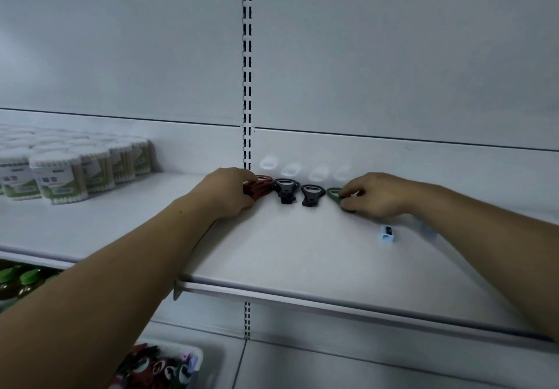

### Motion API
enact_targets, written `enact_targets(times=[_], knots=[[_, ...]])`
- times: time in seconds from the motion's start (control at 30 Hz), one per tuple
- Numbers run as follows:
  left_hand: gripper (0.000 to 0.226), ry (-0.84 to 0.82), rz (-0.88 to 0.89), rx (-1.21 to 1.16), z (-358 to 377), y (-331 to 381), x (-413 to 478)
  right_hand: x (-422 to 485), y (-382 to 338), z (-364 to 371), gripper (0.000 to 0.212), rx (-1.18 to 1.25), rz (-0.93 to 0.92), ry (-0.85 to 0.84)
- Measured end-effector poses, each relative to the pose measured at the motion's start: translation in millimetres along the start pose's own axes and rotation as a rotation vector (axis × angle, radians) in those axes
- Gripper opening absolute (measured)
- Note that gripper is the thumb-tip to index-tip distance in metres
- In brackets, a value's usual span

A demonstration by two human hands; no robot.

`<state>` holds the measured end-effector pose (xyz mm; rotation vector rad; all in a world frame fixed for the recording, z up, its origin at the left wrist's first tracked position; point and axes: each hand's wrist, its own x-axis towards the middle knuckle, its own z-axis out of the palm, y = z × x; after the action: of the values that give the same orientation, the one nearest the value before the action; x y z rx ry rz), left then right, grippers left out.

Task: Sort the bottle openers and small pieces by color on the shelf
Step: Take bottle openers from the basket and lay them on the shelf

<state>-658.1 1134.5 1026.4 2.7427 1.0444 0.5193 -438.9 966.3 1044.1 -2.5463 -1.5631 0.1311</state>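
1. I judge we are mid-sort: the openers are being lined up by colour in a row along the far part of the shelf [302, 255].
2. My left hand [230, 192] sits at the left end of that row. Its fingers are curled round the stack of red bottle openers [262, 187], grasping it down on the shelf.
3. My right hand [375, 195] is at the right end, thumb and fingers pinching the green bottle opener [333, 192], which lies on the shelf.
4. Between them lie the left black bottle opener [284, 190] and the right black bottle opener [311, 195], apart from each other. I cannot tell whether the left one touches the red stack.
5. A pale blue small piece [387, 233], shaped like a pencil sharpener, lies nearer and to the right, on its own. A second pale blue piece [428, 229] beside my right forearm is too blurred to identify.
6. Next, I would settle both groups, let go, then reach down to the tray [208, 358] on the lower shelf, which holds mixed pieces. The blue pieces need their own spot.
7. The cotton swab tubs [60, 177] at far left carry green-and-white labels, but the print is too blurred to read. I see no writing on the openers.
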Motion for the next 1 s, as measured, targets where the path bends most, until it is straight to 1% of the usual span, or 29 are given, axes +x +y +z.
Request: enact_targets(times=[0.13,0.2,0.3,0.4,0.6,0.7,0.77,0.83,0.9,0.97,1.0], knots=[[0.043,0.024,-0.004,-0.058,2.0,0.7,1.2,0.1,-2.2,7.4,0.039,-0.033,-0.013,0.030],[0.039,0.030,0.001,-0.105,2.0,1.5,0.7,-1.5,0.0,9.4,0.043,-0.020,-0.010,0.029],[0.046,0.007,0.047,-0.120,0.3,0.5,-3.0,-5.5,2.2,9.9,0.052,0.018,-0.008,0.016],[0.052,-0.006,0.085,-0.095,-1.3,-1.5,-3.7,-3.4,3.2,12.0,0.050,0.030,-0.014,0.043],[0.048,0.016,0.051,-0.073,1.3,-4.5,0.1,-2.1,-1.6,12.6,0.050,0.014,0.004,0.050],[0.057,0.001,0.025,-0.071,4.6,-6.6,2.0,-6.5,3.7,7.2,0.054,0.084,0.032,0.041],[0.060,-0.012,0.005,-0.046,5.2,-4.4,1.8,-9.8,12.3,0.9,0.055,0.070,0.061,0.048],[0.060,0.028,0.000,-0.032,0.8,0.8,0.0,-16.6,23.2,-5.8,0.054,0.034,0.100,0.055],[0.057,0.111,0.021,-0.032,-7.9,9.4,-4.2,-26.7,34.8,-11.9,0.049,0.015,0.137,0.076],[0.052,0.154,0.074,-0.027,-15.9,25.3,-13.5,-39.4,46.7,-16.5,0.045,0.041,0.177,0.101],[0.049,0.143,0.120,-0.020,-18.4,36.8,-21.0,-46.5,53.0,-18.4,0.043,0.075,0.202,0.111]])
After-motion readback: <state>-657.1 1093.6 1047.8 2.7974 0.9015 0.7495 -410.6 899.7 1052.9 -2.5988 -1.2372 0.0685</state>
